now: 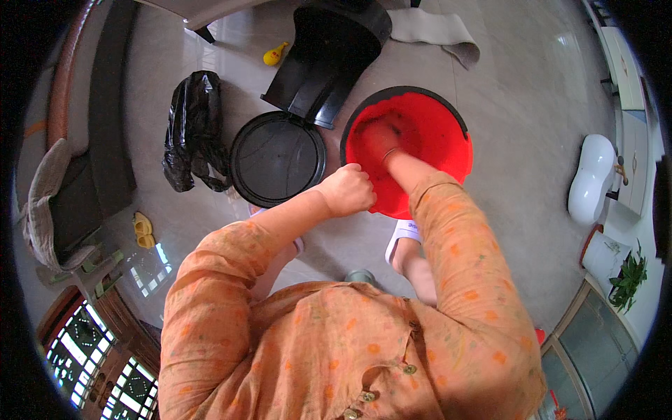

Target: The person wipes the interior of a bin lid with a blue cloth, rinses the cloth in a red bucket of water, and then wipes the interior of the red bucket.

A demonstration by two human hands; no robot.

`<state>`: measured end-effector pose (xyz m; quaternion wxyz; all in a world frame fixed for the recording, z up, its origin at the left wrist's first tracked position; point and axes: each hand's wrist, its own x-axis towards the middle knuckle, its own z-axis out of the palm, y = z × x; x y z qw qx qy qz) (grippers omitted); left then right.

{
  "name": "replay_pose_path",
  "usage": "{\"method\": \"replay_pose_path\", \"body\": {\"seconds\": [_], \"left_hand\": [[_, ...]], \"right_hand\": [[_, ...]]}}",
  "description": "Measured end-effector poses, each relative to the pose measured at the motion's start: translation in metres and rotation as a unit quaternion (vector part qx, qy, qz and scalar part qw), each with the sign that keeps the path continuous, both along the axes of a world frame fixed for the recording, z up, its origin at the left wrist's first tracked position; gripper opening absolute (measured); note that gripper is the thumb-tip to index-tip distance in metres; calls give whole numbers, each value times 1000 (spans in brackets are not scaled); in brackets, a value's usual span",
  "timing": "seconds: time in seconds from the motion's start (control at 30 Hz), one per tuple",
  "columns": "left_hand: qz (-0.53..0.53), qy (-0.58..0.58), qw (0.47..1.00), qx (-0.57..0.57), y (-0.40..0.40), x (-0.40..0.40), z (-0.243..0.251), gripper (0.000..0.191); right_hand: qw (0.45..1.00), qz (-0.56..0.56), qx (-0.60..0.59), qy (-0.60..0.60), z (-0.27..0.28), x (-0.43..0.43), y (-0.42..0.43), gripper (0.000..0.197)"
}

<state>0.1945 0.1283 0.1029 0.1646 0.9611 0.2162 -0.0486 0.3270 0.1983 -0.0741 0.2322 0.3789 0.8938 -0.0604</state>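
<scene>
A red plastic bucket [446, 149] with a dark band around part of its rim is in front of me, its mouth facing up. My left hand [350, 190] is closed at the bucket's near left edge and seems to grip the rim. Deep inside the bucket is my right hand [382, 137], blurred, with a thin bracelet at the wrist. Whether it holds anything cannot be made out. Dark specks show on the red inside. Left of the bucket lies a round black plastic lid [278, 157], touching a curved black plastic bin body [336, 58].
A crumpled black plastic bag [194, 131] lies left of the lid. Beyond are a yellow toy [274, 54] and a grey mat [433, 29]. A dark sofa [107, 121] borders the left; a white rounded object [592, 178] and a potted plant [627, 281] stand right.
</scene>
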Motion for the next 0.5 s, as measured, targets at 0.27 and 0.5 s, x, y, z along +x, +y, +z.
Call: {"method": "replay_pose_path", "body": {"seconds": [0.27,0.5], "left_hand": [[-5,-15,1000,5,2,11,3,11],[-2,-31,999,12,3,21,7,11]], "right_hand": [[986,-115,-114,38,-17,57,25,28],[950,-279,-123,61,-65,84,-31,37]]}}
